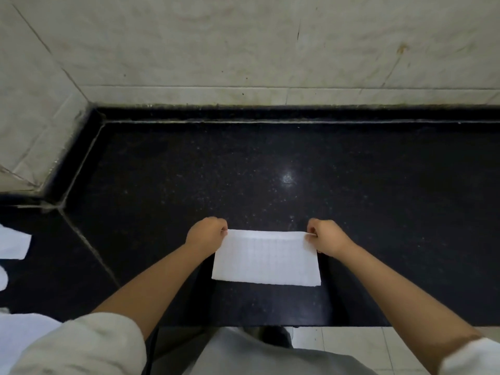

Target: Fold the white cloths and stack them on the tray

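Observation:
A white cloth (266, 257) lies as a folded rectangle on the black countertop (270, 171), near its front edge. My left hand (207, 234) pinches the cloth's far left corner. My right hand (326, 236) pinches its far right corner. The far edge is slightly lifted between the two hands. More white cloth (13, 244) lies at the left edge of the view, partly cut off. No tray is in view.
A tiled wall (243, 50) runs behind the counter and angles in at the left. The counter's front edge (270, 325) lies just below the cloth, with pale floor tiles (351, 345) beyond it. White fabric (19, 331) shows at the lower left.

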Available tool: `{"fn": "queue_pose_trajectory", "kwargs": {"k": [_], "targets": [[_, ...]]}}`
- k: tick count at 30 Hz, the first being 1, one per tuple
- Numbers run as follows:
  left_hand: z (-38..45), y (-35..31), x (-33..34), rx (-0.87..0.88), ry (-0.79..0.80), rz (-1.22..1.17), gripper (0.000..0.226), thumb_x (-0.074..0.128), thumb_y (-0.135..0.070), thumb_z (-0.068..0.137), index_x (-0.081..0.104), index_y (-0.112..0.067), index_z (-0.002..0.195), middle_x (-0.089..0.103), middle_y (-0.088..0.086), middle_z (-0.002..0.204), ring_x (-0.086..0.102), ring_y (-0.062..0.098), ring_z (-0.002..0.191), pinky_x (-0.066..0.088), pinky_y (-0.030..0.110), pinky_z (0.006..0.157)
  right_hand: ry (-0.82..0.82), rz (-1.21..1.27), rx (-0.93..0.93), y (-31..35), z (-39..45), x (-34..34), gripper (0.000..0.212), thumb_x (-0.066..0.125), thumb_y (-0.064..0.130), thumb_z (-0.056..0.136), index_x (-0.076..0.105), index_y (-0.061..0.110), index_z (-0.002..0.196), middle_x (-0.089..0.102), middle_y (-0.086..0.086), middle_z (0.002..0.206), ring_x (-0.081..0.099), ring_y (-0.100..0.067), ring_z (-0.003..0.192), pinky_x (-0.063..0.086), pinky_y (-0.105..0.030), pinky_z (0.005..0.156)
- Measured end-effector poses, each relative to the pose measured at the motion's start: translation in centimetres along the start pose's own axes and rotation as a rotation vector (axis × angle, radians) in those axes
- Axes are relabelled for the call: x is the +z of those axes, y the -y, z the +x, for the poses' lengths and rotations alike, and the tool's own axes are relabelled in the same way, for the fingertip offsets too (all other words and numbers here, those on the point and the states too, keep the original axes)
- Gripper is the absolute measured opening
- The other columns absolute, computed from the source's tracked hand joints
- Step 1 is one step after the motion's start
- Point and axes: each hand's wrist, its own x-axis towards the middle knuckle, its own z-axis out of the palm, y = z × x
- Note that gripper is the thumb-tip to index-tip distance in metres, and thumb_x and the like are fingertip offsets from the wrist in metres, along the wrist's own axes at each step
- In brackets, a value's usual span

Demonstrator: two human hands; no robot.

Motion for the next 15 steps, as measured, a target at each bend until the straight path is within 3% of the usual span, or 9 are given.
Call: {"fn": "queue_pose_trajectory", "kwargs": {"k": [5,8,10,15], "targets": [[0.4,1.0,1.7,0.059,-0.030,0.002,0.026,0.045,-0.019,0.095,0.057,-0.012,0.117,0.054,0.005,0.120,0.051,0.018,0.108,0.047,0.030,0.089,-0.152,-0.104,0.042,-0.5,0.3,1.9,0.020,0.044,0.010,0.091,0.062,0.004,0.097,0.049,-0.005,0.094,0.053,-0.021,0.081,0.040,-0.028,0.065],[0.4,1.3,2.0,0.099,-0.020,0.046,0.034,0.043,-0.021,0.097,0.049,-0.014,0.129,0.051,0.004,0.126,0.047,0.018,0.116,0.045,0.030,0.093,-0.193,-0.085,0.012,-0.6,0.3,2.5,0.031,0.043,0.008,0.091,0.055,0.008,0.119,0.052,-0.009,0.114,0.055,-0.025,0.099,0.046,-0.031,0.077],[0.3,1.4,2.2,0.133,-0.027,0.109,0.032,0.040,-0.021,0.098,0.051,-0.012,0.126,0.050,0.005,0.124,0.047,0.018,0.114,0.045,0.029,0.089,-0.177,-0.133,-0.022,-0.6,0.5,2.6,0.037,0.042,0.007,0.092,0.048,0.010,0.128,0.051,-0.009,0.122,0.052,-0.025,0.110,0.045,-0.031,0.085],[0.1,1.3,3.0,0.159,-0.049,0.175,0.028,0.039,-0.019,0.098,0.054,-0.011,0.120,0.048,0.004,0.124,0.046,0.016,0.113,0.043,0.024,0.085,-0.132,-0.242,-0.063,-0.8,0.9,2.8,0.026,0.040,0.005,0.091,0.061,0.005,0.106,0.052,-0.008,0.101,0.051,-0.023,0.107,0.036,-0.023,0.072]]}}
